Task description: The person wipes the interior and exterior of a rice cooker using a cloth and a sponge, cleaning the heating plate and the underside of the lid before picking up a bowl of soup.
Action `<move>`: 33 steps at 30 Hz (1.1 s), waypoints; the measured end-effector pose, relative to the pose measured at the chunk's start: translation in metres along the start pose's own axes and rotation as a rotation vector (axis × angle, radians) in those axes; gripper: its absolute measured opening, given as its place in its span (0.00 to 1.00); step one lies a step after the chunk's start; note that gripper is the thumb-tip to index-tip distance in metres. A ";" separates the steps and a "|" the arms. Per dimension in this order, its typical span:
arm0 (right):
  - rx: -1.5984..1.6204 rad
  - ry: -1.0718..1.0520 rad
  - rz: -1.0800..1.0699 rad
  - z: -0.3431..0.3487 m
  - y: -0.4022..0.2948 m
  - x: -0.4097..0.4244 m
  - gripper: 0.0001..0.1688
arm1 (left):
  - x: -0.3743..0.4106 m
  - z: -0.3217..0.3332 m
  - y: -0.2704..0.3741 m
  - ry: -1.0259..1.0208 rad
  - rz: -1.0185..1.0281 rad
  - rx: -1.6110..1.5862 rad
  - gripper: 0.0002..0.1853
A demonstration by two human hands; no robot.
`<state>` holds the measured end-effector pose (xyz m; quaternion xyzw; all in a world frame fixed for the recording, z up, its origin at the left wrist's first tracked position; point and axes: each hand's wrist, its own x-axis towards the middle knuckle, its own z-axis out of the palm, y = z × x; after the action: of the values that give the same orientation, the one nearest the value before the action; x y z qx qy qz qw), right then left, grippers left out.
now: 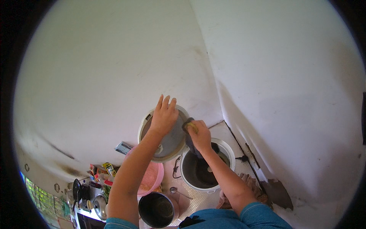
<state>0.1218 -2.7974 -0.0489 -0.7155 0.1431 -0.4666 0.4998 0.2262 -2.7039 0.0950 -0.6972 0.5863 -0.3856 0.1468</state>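
My left hand (165, 118) lies across the raised lid (173, 143) of a rice cooker, its fingers straight and apart over the upper rim. Its thumb is hidden, and no grip on the rim can be seen. In my right hand (201, 136) is a bunched dark grey cloth (192, 145) with a yellow piece showing between the fingers. The cloth is at the lid's right edge and hangs down over the white rice cooker body (190, 170). My right forearm hides part of the cooker's dark interior.
Below the lid is a pink plastic basket (153, 177), with a ladle (173, 190) and a dark inner pot (156, 210) nearer me. A crumpled brown cloth (248, 181) lies right of the cooker. Left are a metal pot lid (100, 206) and several packets (109, 168). Walls (211, 86) meet behind.
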 end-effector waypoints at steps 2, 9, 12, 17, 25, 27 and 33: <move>0.024 0.011 -0.017 0.000 -0.002 0.003 0.15 | -0.002 0.013 -0.003 -0.059 0.013 -0.056 0.09; 0.007 -0.008 -0.020 -0.004 -0.004 0.007 0.14 | -0.003 0.020 -0.012 -0.091 0.149 -0.021 0.10; 0.011 -0.024 0.042 -0.005 -0.006 0.006 0.14 | -0.002 0.023 -0.011 -0.005 0.142 -0.052 0.08; 0.011 0.005 0.040 -0.005 0.002 0.003 0.14 | 0.001 0.011 -0.016 -0.113 0.164 -0.076 0.16; -0.011 0.023 -0.038 0.001 0.005 0.017 0.14 | 0.007 0.004 -0.026 -0.187 -0.001 -0.396 0.07; -0.025 -0.018 -0.114 0.007 0.003 0.021 0.14 | 0.007 0.004 -0.029 -0.159 0.094 -0.341 0.05; -0.098 -0.079 -0.257 0.029 -0.007 0.040 0.17 | 0.015 -0.008 -0.023 -0.306 -0.095 -0.323 0.04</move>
<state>0.1650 -2.8041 -0.0237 -0.7693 0.0531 -0.4909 0.4055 0.2368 -2.7094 0.1204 -0.7887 0.5779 -0.1829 0.1023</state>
